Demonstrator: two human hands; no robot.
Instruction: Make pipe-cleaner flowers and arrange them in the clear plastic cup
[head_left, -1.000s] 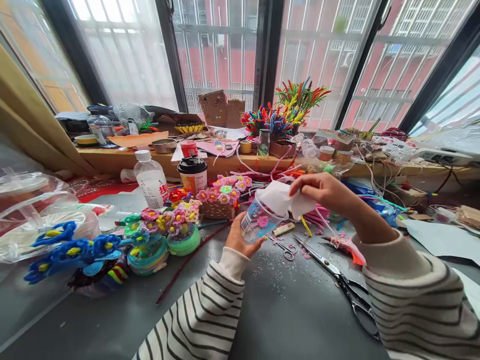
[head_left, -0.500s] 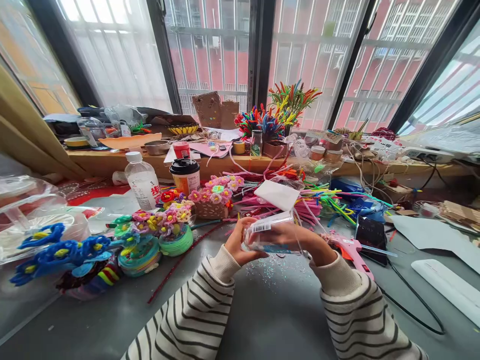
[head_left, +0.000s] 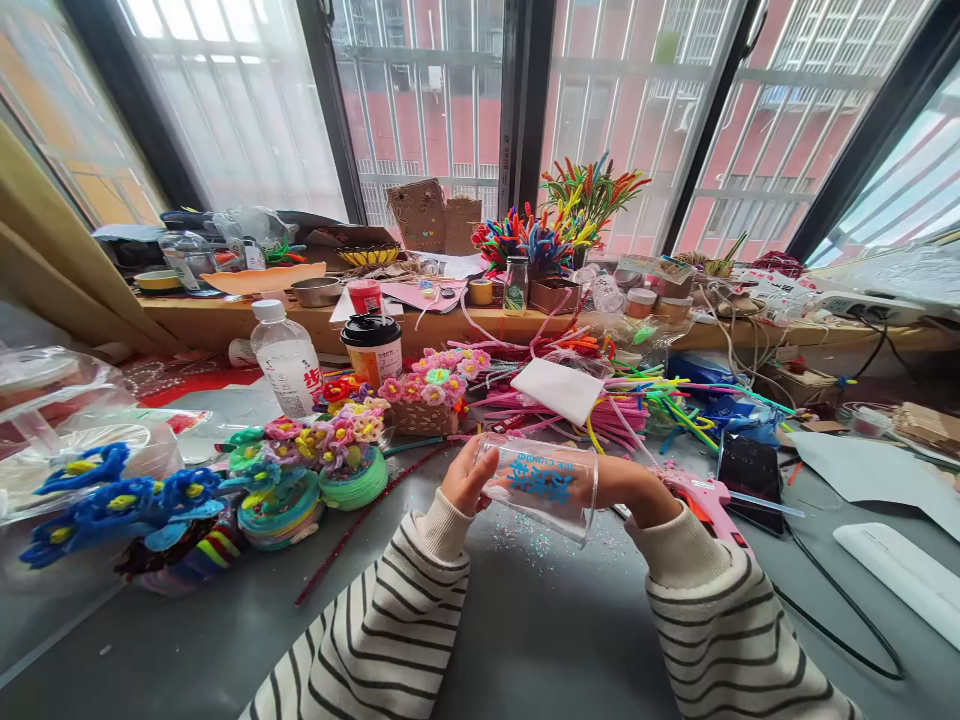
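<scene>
One clear plastic cup [head_left: 540,490] is held sideways above the counter [head_left: 547,640], its mouth turned right. Left hand [head_left: 466,480]: grip closed around the base end, apparently to steady it and leave the mouth accessible. Right hand [head_left: 626,487]: at the mouth; whether fingers are inside or behind the wall, and the state of this grip, cannot be told. Counted nearby: one white pad [head_left: 559,390] lying on pipe cleaners [head_left: 510,420], one pink glue gun [head_left: 720,508], one bottle [head_left: 285,360], one black-lidded paper cup [head_left: 373,352].
</scene>
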